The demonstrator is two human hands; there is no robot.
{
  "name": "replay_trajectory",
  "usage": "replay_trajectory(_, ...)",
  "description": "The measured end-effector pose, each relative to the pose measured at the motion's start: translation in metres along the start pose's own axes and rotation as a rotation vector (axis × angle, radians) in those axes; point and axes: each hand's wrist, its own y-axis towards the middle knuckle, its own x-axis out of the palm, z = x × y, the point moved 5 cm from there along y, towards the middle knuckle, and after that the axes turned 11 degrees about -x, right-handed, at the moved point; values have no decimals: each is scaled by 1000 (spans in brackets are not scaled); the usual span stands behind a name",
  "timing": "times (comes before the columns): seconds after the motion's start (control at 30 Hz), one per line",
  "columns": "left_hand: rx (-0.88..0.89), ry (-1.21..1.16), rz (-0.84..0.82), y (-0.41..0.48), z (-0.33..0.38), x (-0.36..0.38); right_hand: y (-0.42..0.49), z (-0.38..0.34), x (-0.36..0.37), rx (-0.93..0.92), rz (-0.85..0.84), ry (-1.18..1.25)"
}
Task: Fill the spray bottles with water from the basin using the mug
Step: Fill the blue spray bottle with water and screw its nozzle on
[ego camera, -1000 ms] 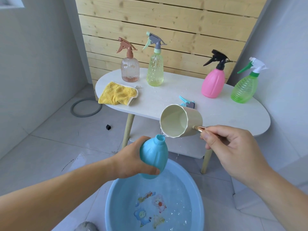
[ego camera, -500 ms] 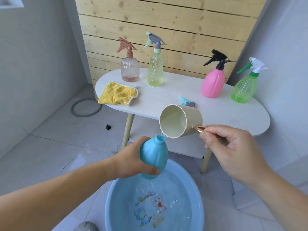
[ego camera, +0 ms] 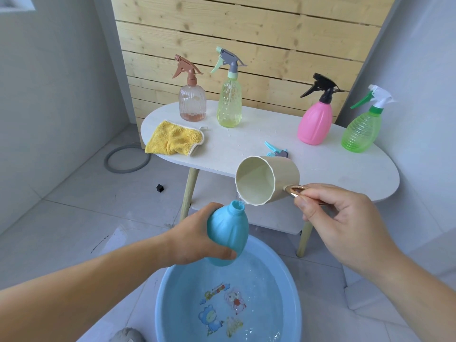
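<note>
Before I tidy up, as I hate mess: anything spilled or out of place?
The blue spray head lies loose on the table, off the blue bottle the left hand holds. Nearby, small drops seem to speckle the table.

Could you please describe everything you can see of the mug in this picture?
The mug is cream-coloured with faceted sides, apparently plastic, and has a shiny copper-toned handle. It is tipped nearly onto its side, mouth facing left, held in the air in front of the white table. The right hand pinches the handle. Its lower rim hangs close over the open neck of the blue bottle, and a thin trickle of water runs from it.
</note>
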Motion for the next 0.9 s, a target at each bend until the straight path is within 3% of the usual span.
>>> replay_trajectory(0.9,-1,27,-1,-2,3,2,5,-5,2,-216,-26,-141)
